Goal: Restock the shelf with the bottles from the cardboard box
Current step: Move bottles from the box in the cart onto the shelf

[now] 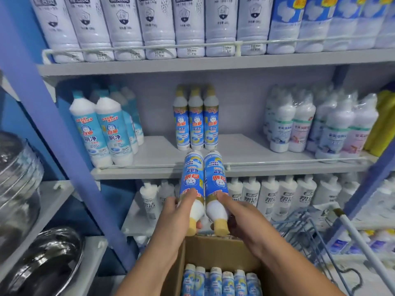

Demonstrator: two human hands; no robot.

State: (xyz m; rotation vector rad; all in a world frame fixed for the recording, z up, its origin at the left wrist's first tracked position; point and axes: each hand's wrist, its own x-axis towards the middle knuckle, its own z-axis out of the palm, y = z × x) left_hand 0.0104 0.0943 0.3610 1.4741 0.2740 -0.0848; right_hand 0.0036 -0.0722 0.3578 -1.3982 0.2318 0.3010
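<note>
Middle shelf (245, 150) is standing half-bare; left hand (177, 212) and right hand (239, 214) are gripping inverted bottles (192, 180), risking toppling the standing trio (196, 122).

Readable on the two held bottles (203, 176), upside down: 白猫, red on the blue label. Same 白猫 on the three upright gold-capped bottles (196, 120) at the middle shelf's back. 白猫 above 厕净 on the teal-capped bottles (102, 133) at left. Price stickers on the top-shelf white bottles (158, 28), too blurred to read. Remaining labels illegible.
</note>
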